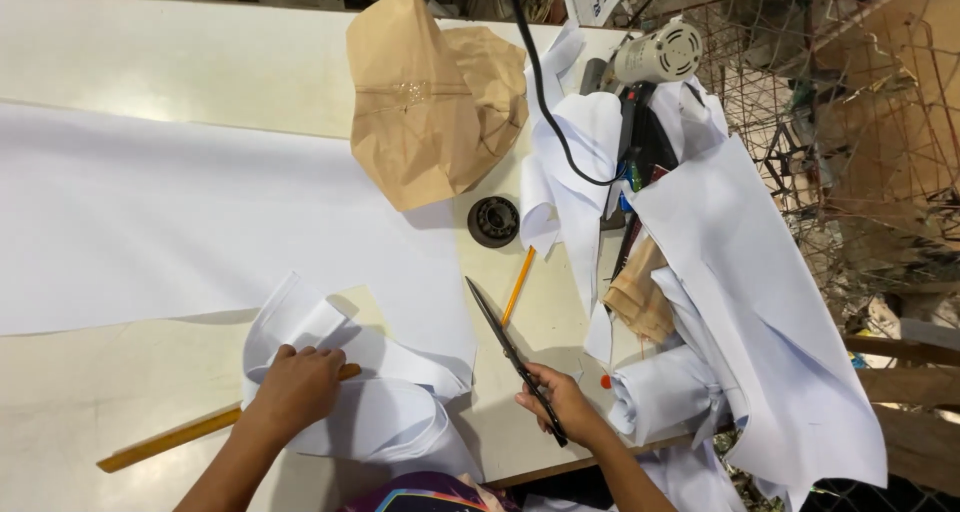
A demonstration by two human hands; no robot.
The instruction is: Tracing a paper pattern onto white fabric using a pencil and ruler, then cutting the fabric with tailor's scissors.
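- Two things in your hands right now: your left hand (298,385) is pressed flat, fingers together, on a folded bundle of white fabric (375,412) at the near edge of the table (150,62), and your right hand (565,402) has its fingers clamped round the handles of the black scissors (505,347), blades closed and pointing up-left.
- That fabric looks light, soft and floppy, so I'd guess it slides and unfolds easily; best pinned down flat near the fold, like you've got it.
- A wooden ruler (190,437) runs under your left hand, sticking out to the left.
- Just past the scissor tips there's an orange pencil (517,285) and a round black weight (493,221).
- Further out: a big white sheet (150,222) on the left, brown paper pattern (430,102) at the back, and a heap of white offcuts (740,302) with an electric cutter (655,54) on the right.
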